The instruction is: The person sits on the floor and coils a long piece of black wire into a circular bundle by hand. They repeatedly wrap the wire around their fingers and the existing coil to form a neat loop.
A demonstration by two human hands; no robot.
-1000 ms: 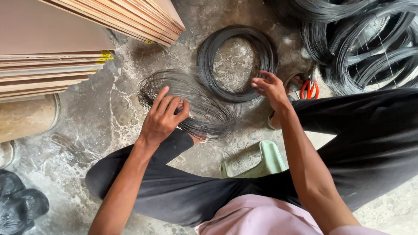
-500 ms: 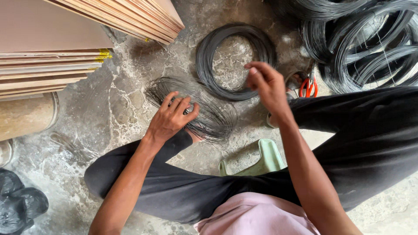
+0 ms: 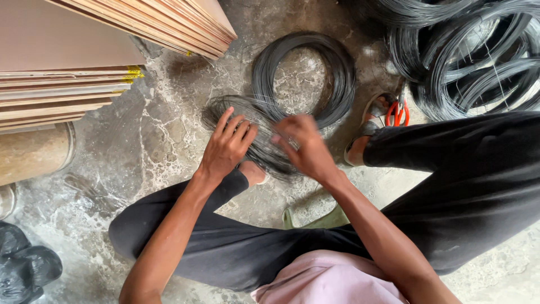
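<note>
Wire lay everywhere on that cracked grey concrete floor [image 3: 140, 141], and the person sat low on it in black trousers, both bare arms reaching forward. What the hands worked on was a flattened bundle of thin dark wire [image 3: 264, 152], its long axis running from far-left to near-right, directly in front of the knees. The left hand [image 3: 228, 147] rested on the bundle's left half, fingers spread and pressed flat onto the strands, pinning rather than clenching. The right hand [image 3: 306, 147] hovered over the bundle's right end; it was blurred, the fingers curled loosely, and I could not tell whether it actually gripped any strand. Both hands sat about equally close to the bundle, the left one on it, the right one at its nearer end. Just beyond, touching the bundle's far edge, lay a neat round coil of black wire [image 3: 337, 73], and farther right a heap of larger dark wire coils [image 3: 472, 50]. Red-handled cutters [image 3: 397, 112] lay by the sandalled foot. Stacked plywood sheets [image 3: 67, 62] stood at the far left, well apart from the hands.
</note>
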